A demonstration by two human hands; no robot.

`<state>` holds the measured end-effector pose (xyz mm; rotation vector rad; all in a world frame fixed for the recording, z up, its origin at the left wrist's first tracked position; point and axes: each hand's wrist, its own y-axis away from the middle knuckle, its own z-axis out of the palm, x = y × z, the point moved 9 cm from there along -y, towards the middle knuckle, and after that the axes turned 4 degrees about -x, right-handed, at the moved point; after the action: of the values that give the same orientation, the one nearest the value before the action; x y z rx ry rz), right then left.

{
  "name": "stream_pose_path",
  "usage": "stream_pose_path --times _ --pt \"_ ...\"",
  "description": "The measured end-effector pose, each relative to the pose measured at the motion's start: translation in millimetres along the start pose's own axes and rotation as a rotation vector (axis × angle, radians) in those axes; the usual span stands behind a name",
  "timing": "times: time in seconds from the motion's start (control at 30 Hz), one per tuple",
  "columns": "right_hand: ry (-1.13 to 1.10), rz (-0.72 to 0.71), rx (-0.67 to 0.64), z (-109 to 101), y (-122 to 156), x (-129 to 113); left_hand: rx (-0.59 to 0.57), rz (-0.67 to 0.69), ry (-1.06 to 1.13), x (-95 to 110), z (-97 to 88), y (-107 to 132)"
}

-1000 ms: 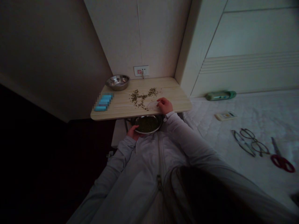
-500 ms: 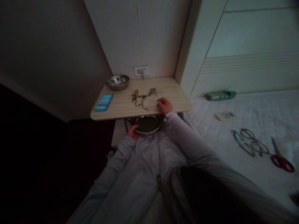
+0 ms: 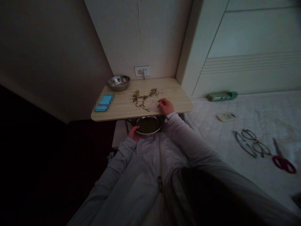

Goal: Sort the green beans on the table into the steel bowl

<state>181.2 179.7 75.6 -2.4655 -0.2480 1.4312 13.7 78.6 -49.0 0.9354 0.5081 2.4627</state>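
A light wood tabletop (image 3: 174, 94) in a cream-walled corner bears scattered dark green seeds (image 3: 143, 99), one round steel bowl (image 3: 118, 82) and a pixelated blue packet (image 3: 103, 102). A second steel bowl (image 3: 148, 125), holding dark green seeds, is grasped at its rim below the table edge by the left hand (image 3: 133, 133). The right hand (image 3: 166, 106) is curled at a clear plastic card (image 3: 154, 106); its grip cannot be told. Two pairs of glasses (image 3: 251, 143), red-handled scissors (image 3: 283, 164), a green bottle (image 3: 222, 96) and a white box (image 3: 227, 117), its label too small to read, are laid on a white quilted bed (image 3: 258, 106).
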Motion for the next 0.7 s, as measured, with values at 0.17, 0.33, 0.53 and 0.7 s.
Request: stream_pose_path --times 0.17,0.33,0.53,0.7 --pt "-0.001 -0.002 0.007 -0.4 1.1 -1.9 -0.01 0.013 -0.02 1.0 3.8 2.5" --pt "0.017 0.005 0.014 -1.4 1.2 -2.2 0.003 0.021 -0.026 1.7 0.2 -0.1" --pt "0.025 0.007 0.015 -1.3 1.6 -1.3 -0.015 -0.006 -0.021 -0.3 -1.2 -2.3" --pt "0.023 0.015 0.007 -0.6 1.4 -1.0 0.0 0.006 -0.019 1.1 3.5 3.3"
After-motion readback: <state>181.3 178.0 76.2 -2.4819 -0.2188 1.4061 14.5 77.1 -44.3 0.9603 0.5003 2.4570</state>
